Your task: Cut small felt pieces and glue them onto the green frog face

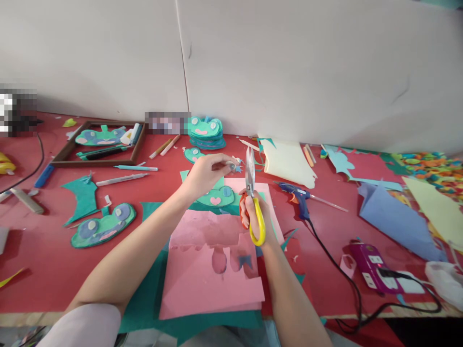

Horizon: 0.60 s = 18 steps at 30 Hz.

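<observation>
My right hand (265,214) grips a pair of scissors (250,178) with one yellow and one red handle loop; the blades point up and away from me. Just left of the blades, my left hand (208,176) is closed in a pinch, and a small blue scrap (238,168) shows at its fingertips. Below the hands lies a green felt frog face (217,196) with a pink heart, partly covered by my left arm. A pink sheet (213,289) with cut-out holes rests nearer to me, over a larger green sheet (144,294).
At the back is a stack of frog faces (206,132); another frog face (104,226) lies left. A brown frame (97,163) holds markers. On the right are a blue glue gun (298,197), its black cord, a purple power strip (374,265) and felt sheets (394,217).
</observation>
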Motion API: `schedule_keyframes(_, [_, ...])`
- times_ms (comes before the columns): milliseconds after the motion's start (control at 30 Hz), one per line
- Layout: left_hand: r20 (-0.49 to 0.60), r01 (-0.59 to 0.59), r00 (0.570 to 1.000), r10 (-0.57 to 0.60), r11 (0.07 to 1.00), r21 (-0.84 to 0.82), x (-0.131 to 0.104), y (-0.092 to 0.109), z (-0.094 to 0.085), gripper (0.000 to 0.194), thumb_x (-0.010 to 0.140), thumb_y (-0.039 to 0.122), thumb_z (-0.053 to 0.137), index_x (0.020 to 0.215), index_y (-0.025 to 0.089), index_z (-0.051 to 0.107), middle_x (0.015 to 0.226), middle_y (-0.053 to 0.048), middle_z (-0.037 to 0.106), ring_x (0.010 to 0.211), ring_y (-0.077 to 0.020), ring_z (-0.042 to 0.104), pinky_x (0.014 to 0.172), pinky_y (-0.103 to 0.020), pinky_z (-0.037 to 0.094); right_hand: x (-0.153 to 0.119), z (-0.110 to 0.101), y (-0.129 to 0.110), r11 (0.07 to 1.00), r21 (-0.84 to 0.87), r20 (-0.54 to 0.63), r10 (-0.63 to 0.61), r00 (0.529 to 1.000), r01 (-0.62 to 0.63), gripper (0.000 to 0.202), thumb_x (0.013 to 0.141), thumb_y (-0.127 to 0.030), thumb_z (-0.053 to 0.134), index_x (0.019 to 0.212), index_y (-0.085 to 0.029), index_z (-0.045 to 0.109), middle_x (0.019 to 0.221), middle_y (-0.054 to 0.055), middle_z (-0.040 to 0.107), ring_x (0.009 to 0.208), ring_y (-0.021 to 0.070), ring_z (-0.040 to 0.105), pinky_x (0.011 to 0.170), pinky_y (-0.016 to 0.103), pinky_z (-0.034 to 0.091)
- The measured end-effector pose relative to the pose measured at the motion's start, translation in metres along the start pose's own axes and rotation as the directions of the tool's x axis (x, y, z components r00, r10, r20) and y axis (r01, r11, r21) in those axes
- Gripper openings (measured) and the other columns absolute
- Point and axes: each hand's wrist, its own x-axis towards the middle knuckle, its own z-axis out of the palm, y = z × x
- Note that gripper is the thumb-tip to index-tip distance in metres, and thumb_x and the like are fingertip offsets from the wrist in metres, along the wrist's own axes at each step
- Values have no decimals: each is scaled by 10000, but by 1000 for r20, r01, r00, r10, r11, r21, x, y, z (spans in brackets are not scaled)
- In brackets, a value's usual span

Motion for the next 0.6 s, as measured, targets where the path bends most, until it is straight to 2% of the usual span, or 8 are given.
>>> schedule_keyframes(233, [-6,-86,996,89,979,182,0,-1,-4,299,818,127,479,1005,228,690,888,-21,644,757,-106,608,744,-243,493,-1,0,1,999,-36,1,-18,1000,18,434,802,-627,509,962,-224,519,591,-70,379,370,41,290,331,187,232])
schedule_keyframes(367, [-58,-7,998,10,999,54,2,0,-1,262,790,136,534,1036,188,609,812,-6,654,697,-105,619,696,-244,497,-1,2,-1,999,-38,0,-21,1000,21,449,795,-640,505,954,-220,523,588,-70,377,371,40,284,334,186,226])
schedule_keyframes(467, [-126,45,991,-53,997,-63,2,1,1,163,739,195,636,883,165,563,757,-16,667,707,-133,650,690,-260,511,-1,2,-3,998,-58,1,-34,999,34,439,807,-631,496,944,-215,528,575,-72,368,376,43,282,345,187,239])
schedule_keyframes(600, [-162,3,987,-11,999,-49,2,0,0,131,720,218,662,798,167,570,788,-24,682,749,-138,656,732,-266,514,0,1,-3,995,-84,-13,-51,999,49,429,811,-622,495,940,-214,532,560,-76,364,376,47,289,353,187,251])
